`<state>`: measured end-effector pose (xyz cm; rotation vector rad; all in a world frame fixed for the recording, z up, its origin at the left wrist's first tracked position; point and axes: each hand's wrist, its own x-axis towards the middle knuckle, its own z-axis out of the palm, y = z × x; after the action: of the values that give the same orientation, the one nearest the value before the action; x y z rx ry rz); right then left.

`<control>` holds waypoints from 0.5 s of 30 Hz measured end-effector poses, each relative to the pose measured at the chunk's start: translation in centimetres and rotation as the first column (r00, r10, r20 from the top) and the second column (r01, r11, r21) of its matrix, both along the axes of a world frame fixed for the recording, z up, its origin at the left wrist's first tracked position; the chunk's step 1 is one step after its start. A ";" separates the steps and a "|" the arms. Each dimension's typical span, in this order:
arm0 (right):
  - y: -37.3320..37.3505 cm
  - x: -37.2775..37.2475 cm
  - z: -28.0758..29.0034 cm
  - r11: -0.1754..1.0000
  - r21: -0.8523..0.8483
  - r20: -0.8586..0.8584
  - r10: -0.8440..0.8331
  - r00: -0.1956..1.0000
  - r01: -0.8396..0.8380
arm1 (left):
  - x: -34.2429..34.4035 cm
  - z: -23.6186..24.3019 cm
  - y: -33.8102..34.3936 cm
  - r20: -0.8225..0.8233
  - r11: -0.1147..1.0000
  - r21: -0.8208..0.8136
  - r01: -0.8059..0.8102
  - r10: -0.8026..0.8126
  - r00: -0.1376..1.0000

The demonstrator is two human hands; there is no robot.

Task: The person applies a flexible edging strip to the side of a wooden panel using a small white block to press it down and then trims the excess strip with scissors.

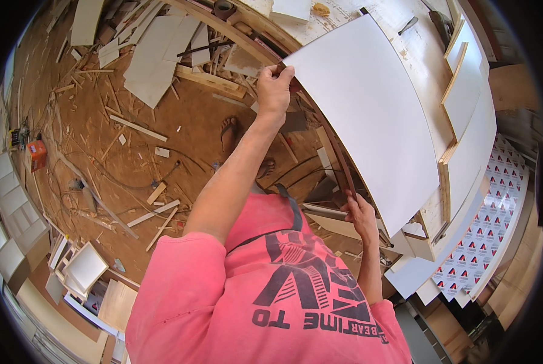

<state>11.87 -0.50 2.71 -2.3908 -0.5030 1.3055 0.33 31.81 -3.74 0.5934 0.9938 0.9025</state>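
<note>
A large smooth white panel (368,115) lies on the workbench to my right, one long edge facing me. My left hand (274,91) is closed in a pinch at the panel's far left corner. Lower along the same edge is my right hand (362,217), its fingers curled in at the panel's side. A thin dark brown strip (326,130) runs along this edge between the two hands. Whether it is loose or part of the bench edge, I cannot tell. What the right fingers grip is hidden.
Beyond the panel, stacked white boards (468,103) and a patterned sheet (487,218) line the right side. A dark tool (441,27) lies on the bench. Wood offcuts (162,54), cables and scraps litter the brown floor, with an orange box (37,155) at the left.
</note>
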 end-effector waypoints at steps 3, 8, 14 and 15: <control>0.3 0.2 0.3 1.000 -0.019 -0.003 0.018 1.000 -0.018 | 0.0 -0.1 0.0 -0.019 1.000 0.022 -0.022 0.022 1.000; -0.1 1.0 0.2 0.999 -0.030 -0.014 0.015 1.000 -0.015 | -0.2 0.1 0.1 -0.092 1.000 0.029 0.007 -0.005 0.996; -0.2 1.1 0.8 0.998 -0.038 -0.004 0.041 0.999 -0.041 | -0.4 1.3 -0.1 0.017 0.999 -0.020 -0.045 0.045 0.999; -0.1 1.0 0.9 0.998 -0.047 0.005 0.047 0.999 -0.046 | -0.4 1.6 -0.1 -0.001 0.999 0.001 -0.050 0.050 0.999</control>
<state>12.89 -0.57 3.62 -2.4358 -0.5383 1.3447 -0.10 31.72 -2.13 0.5722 1.0124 0.9471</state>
